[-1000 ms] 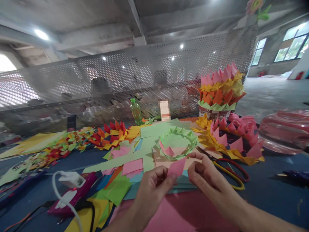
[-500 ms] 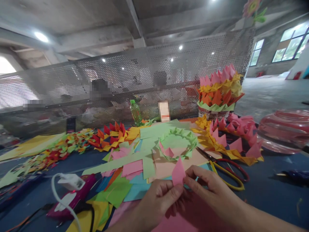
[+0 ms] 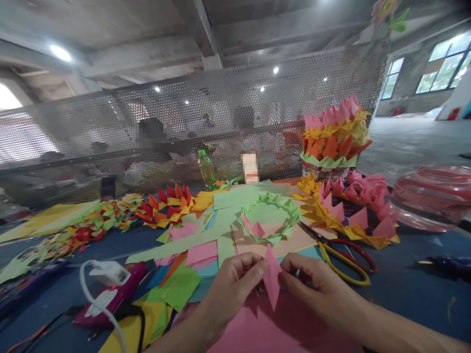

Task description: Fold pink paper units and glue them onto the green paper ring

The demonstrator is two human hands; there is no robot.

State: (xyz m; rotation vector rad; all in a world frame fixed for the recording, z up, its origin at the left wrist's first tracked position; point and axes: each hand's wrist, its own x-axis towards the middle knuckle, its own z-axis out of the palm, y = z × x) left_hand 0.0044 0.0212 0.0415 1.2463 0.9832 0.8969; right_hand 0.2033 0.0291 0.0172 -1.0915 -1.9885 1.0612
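A small piece of folded pink paper [image 3: 272,280], narrow and pointed at both ends, is held upright between my hands. My left hand [image 3: 235,282] pinches its left edge between thumb and fingers. On the opposite edge, my right hand [image 3: 311,277] grips it with closed fingertips. Below lies a large pink sheet [image 3: 279,328]. Just beyond the hands sits a green folded-paper ring [image 3: 290,223] with a pink point [image 3: 257,228] set in its near left side. Scissors [image 3: 344,264] with yellow and red handles lie to the right of my right hand.
Coloured paper sheets [image 3: 182,287] spread left of my hands. A magenta power strip [image 3: 125,294] with a white charger stands further left. Pink and yellow paper rings [image 3: 358,215], a clear bowl [image 3: 434,196] and a glue gun [image 3: 447,267] are on the right. A green bottle [image 3: 206,171] stands behind.
The pink paper has turned and dropped lower, now showing a long diamond shape. My left hand has risen and moved from its base to its left edge; my right hand stays at the right edge.
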